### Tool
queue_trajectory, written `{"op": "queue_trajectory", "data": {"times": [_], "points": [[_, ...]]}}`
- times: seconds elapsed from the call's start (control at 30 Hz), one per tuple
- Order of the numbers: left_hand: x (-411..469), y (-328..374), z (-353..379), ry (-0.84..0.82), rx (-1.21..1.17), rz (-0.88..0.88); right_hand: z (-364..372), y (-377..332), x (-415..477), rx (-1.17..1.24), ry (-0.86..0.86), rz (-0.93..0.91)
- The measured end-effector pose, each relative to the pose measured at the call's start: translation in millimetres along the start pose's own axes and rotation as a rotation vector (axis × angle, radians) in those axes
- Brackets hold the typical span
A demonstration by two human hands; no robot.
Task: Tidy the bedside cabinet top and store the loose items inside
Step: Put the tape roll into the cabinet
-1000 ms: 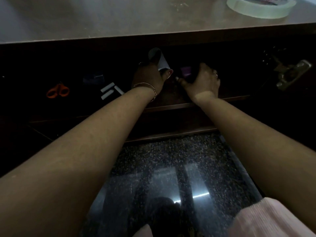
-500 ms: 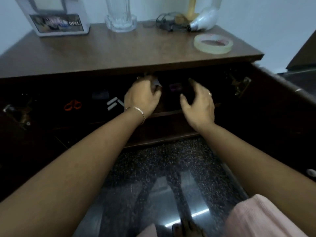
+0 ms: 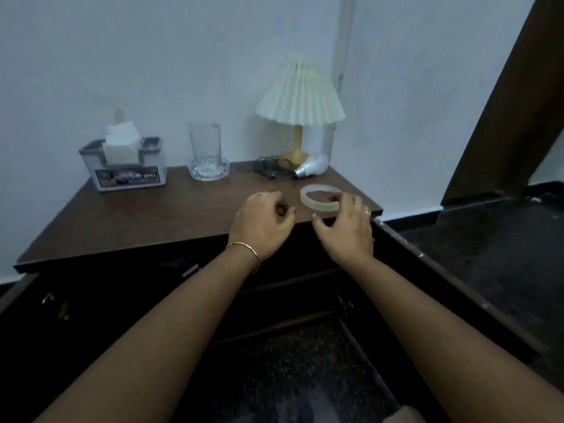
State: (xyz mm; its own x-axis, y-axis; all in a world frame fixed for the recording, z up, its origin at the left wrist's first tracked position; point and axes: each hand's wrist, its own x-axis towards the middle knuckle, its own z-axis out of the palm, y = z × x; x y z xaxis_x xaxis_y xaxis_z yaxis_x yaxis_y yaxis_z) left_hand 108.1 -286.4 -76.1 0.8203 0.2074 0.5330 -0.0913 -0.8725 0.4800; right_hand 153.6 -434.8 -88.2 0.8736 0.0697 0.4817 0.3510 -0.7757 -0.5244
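A dark wooden bedside cabinet (image 3: pixel 146 221) stands against the wall with both doors swung open. A roll of clear tape (image 3: pixel 317 199) lies flat near the top's right front corner. My right hand (image 3: pixel 345 230) hovers at the cabinet's front edge with its fingers spread, the fingertips over the near rim of the tape. My left hand (image 3: pixel 262 227) floats beside it with loosely curled, empty fingers. A white bulb (image 3: pixel 311 169) and a tangle of black cable (image 3: pixel 271 167) lie at the back right. The inside is dark; one pale strip (image 3: pixel 190 270) shows.
A tissue box (image 3: pixel 123 166), a tall glass on a coaster (image 3: pixel 207 157) and a pleated lamp (image 3: pixel 300 96) stand along the back of the top. The open right door (image 3: pixel 442 270) juts toward me; the left door (image 3: pixel 27 306) is open too. Dark speckled floor lies below.
Both hands came out of the dark inside, where the left held a pale item, and rose to the top's front edge. My view lifted from the interior to the cabinet top.
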Motion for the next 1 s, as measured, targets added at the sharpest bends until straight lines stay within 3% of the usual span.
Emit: {"op": "queue_trajectory", "data": {"times": [0.2,0.6,0.83,1.0], "points": [[25.2,-10.0,19.6,-0.086,-0.226,-0.306,15.3,0.4,29.8,0.034,-0.126,0.073],[44.0,-31.6,13.6,-0.187,-0.490,-0.413,17.3,4.9,58.8,0.019,-0.162,0.183],[24.9,-16.0,14.3,-0.197,-0.467,-0.357,14.9,4.6,57.9,-0.113,-0.281,0.084],[-24.6,-9.6,11.4,0.156,-0.110,0.033,-0.7,0.2,11.2,0.287,-0.151,0.075]]}}
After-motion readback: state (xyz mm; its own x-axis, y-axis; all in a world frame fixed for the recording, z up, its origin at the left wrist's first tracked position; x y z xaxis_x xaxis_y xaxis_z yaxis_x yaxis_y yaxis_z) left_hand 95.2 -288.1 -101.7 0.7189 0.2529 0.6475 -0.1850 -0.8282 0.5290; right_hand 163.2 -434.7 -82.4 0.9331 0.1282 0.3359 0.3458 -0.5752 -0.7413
